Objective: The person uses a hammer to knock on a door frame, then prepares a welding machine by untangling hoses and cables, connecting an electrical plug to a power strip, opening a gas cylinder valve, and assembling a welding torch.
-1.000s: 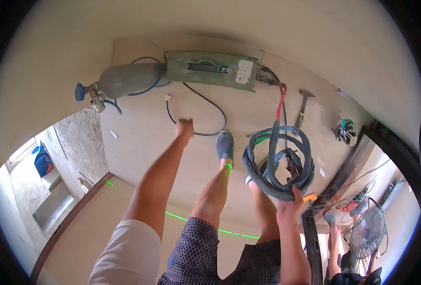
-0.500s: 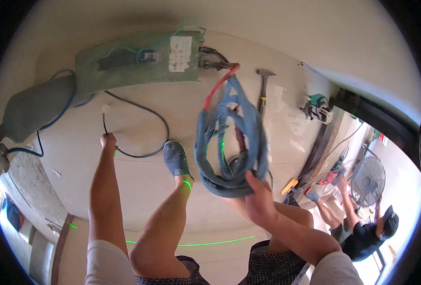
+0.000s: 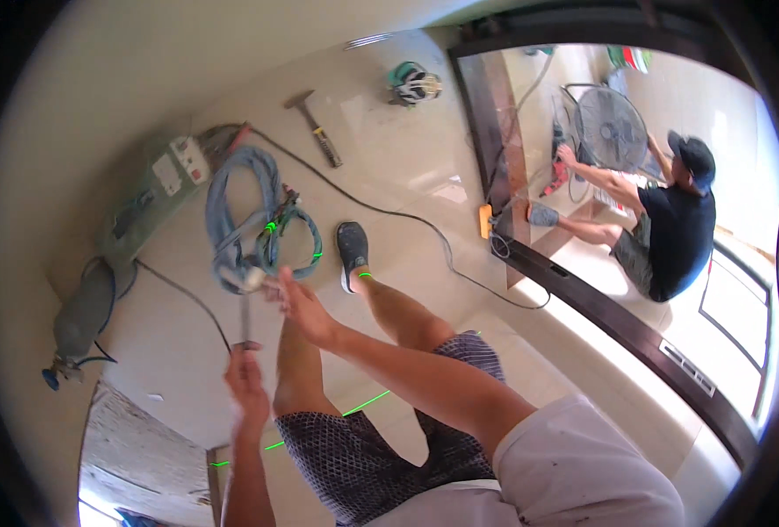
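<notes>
My left hand (image 3: 245, 378) is closed round a dark cord (image 3: 198, 303) that runs down from the green box-shaped machine (image 3: 157, 189). The cord's blurred upper end stands up from my fist toward a whitish plug-like piece (image 3: 253, 279). Just right of that piece is my right hand (image 3: 303, 307), fingers apart and smeared by motion; it appears to hold nothing. Beyond the hands, a thick blue-grey wrapped cable (image 3: 223, 198) lies coiled on the floor. A thinner, darker coil (image 3: 295, 233) overlaps its right side.
A grey cylinder (image 3: 85, 307) lies beside the machine. Farther off are a hammer (image 3: 315, 127) and a green power tool (image 3: 414, 83). A long black cable (image 3: 389, 211) crosses the floor toward the dark door frame (image 3: 574, 281). Beyond it a person (image 3: 679, 220) crouches by a fan (image 3: 609, 130).
The blue-grey coil has left my right hand and lies on the floor. Both hands have come closer together, the left raising the cord's end. My view has turned to the right.
</notes>
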`<state>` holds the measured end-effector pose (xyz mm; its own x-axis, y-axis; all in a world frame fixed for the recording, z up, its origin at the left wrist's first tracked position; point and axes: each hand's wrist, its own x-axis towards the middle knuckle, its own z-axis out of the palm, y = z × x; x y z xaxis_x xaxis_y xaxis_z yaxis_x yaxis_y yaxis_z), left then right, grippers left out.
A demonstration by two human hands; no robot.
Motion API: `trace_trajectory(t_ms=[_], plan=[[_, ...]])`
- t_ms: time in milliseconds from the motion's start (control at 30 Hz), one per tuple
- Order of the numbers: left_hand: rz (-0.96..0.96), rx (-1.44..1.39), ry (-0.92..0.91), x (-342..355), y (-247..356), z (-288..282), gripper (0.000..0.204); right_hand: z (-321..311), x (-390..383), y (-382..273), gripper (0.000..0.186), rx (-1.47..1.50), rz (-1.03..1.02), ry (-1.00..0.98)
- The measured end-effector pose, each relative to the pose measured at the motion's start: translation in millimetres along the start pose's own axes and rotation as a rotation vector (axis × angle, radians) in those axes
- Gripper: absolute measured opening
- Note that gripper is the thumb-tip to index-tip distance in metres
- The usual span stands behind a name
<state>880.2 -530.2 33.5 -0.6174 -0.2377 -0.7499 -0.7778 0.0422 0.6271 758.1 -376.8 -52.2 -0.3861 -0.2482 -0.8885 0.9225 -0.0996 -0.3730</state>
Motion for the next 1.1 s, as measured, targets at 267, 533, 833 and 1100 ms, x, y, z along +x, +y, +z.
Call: trace_trajectory(t_ms=[267, 533, 833, 1100], plan=[[0.215, 0.4, -0.799, -69, 111, 225, 0.03, -210, -209, -74, 0.022, 0.328, -0.02, 0.451], [0.486, 1.247, -0.306, 34, -56, 102, 0.043, -320, -289, -9, 0.023, 0.643, 0.056, 0.285], [0.216, 1.282, -0.108, -28, -121, -21, 0.04, -243, -215, 19, 0.031, 0.607, -0.062, 0.042], [0.396, 1.391, -0.136, -9, -230, 98, 0.018, -346, -246, 60, 0.025, 0.37, -0.082, 0.255]])
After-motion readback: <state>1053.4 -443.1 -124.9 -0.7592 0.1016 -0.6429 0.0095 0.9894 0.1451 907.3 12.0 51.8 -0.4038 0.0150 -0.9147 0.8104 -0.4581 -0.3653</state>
